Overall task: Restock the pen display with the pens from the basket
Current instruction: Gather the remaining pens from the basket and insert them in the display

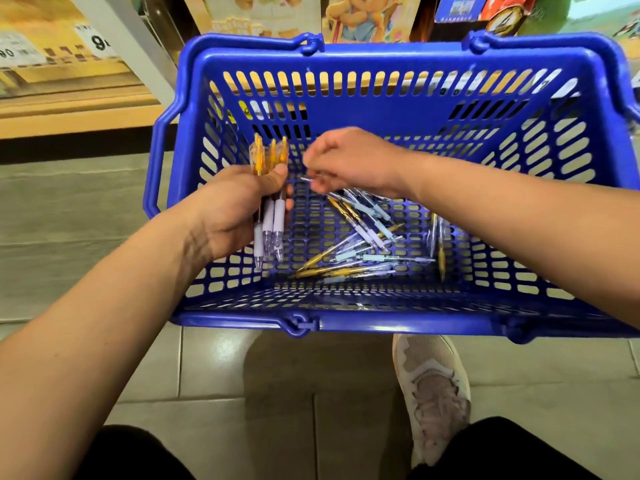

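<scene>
Mostly pens (362, 233) loose in blue basket (398, 323).

- I see the basket (398, 323) on the floor (207, 368), a shelf (69, 112) behind it, a shoe (433, 386) before it.
- Loose pens (363, 251) lie in it, right of the pen bundle (270, 223) in the left hand (235, 209).

Bright even light; motion-blurred, bowed edges

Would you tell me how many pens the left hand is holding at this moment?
3 pens visible, side by side in the left hand over the basket, tips down; another may be hidden behind them.
</scene>
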The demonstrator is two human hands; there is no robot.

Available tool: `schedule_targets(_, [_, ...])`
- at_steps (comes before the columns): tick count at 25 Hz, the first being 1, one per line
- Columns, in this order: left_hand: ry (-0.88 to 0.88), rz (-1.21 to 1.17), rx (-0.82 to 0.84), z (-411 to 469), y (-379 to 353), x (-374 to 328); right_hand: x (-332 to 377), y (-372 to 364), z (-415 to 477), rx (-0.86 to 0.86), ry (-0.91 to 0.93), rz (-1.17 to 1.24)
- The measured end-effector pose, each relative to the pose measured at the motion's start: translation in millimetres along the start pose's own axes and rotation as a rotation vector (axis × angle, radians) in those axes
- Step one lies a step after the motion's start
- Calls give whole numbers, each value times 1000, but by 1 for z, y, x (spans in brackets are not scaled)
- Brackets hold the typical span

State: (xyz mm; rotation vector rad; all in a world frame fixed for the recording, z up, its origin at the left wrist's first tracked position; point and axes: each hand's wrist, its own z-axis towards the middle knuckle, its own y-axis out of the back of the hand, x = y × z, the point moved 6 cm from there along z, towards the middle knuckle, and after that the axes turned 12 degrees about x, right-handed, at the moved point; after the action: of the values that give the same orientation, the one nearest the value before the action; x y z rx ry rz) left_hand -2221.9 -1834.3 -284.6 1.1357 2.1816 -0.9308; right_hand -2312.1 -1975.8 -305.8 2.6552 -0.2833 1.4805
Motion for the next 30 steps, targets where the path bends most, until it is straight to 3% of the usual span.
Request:
schedule_targets(2, [11, 9, 34, 2, -2, 2, -29, 2, -3, 79, -111, -479])
schedule_targets(5, [15, 15, 55, 6, -1, 3, -88, -12, -7, 344, -280, -1030])
schedule_targets(9, [11, 3, 56, 8, 1, 3, -137, -21, -16, 501, -332, -1419])
schedule_targets(12, [14, 24, 60, 7, 3, 4, -146, -21, -13, 548, -287, -1483])
schedule_targets(15, [18, 31, 61, 5, 5, 4, -143, -19, -8, 620, -293, -1382])
schedule_targets(18, [16, 26, 57, 5, 7, 4, -128, -2, 3, 392, -231, -1238])
schedule_targets(21, [12, 26, 45, 6, 10, 5, -118, 11, 10, 167, -181, -1269])
schedule_targets(26, [23, 37, 29, 8, 13, 6, -112, 34, 14, 26, -261, -1291])
schedule_targets(30, [30, 27, 29, 12, 15, 8, -120, 51, 13, 27, -385, -1149])
